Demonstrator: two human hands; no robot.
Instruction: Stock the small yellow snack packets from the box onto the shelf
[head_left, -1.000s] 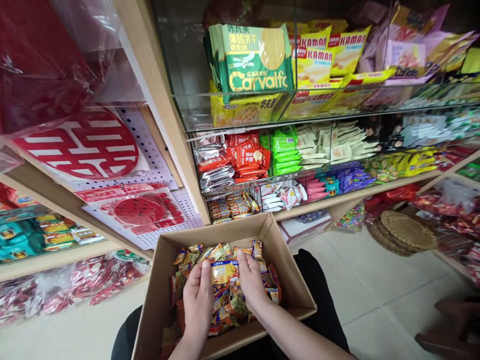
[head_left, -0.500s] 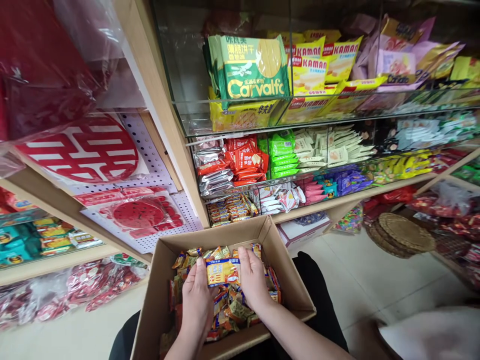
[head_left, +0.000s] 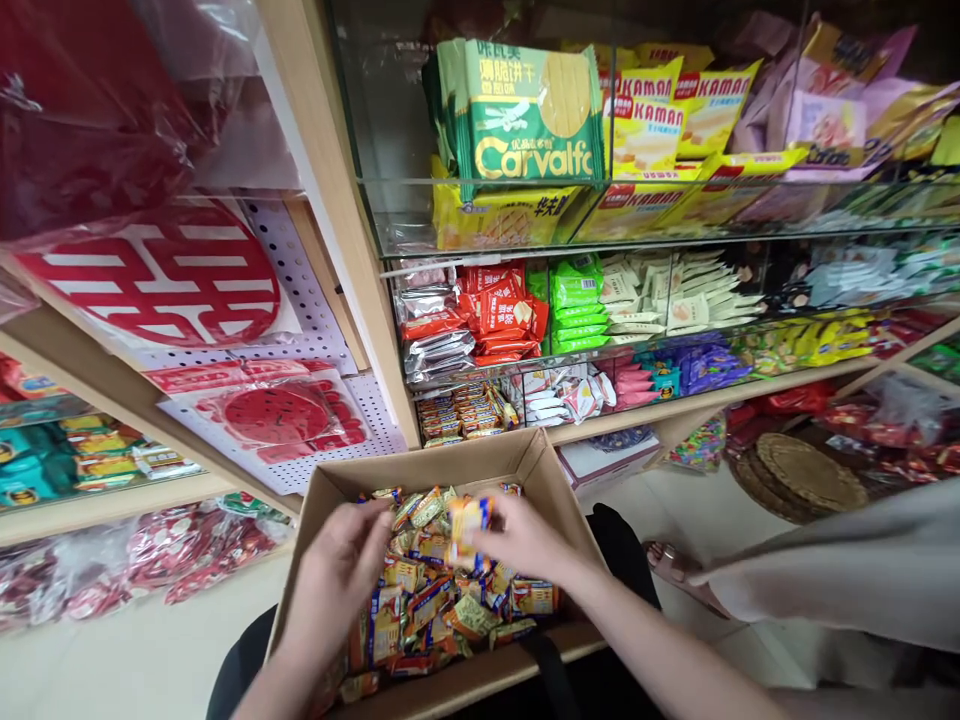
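Note:
On my lap stands an open cardboard box (head_left: pixel 439 460) with many small wrapped snack packets (head_left: pixel 427 600) inside. Above the pile my right hand (head_left: pixel 517 540) is closed on one yellow, blue-edged snack packet (head_left: pixel 469 530), gripped between thumb and fingers and blurred by motion. My left hand (head_left: pixel 341 560) is over the box's left side, its fingers loosely bent and its thumb a little apart. Nothing shows in that hand, though it is somewhat blurred.
Ahead is a glass-fronted shelf unit with green cracker packs (head_left: pixel 525 120), yellow wafer packs (head_left: pixel 649 120) and small packets (head_left: pixel 469 410) low down. Red decorations (head_left: pixel 172 275) hang at left. A person's trouser leg (head_left: pixel 832 570) and woven trays (head_left: pixel 802 475) are at right.
Both hands held the packet before; my left hand has let go and moved left. My right hand keeps the packet, now turned. A person's leg has come into view at right.

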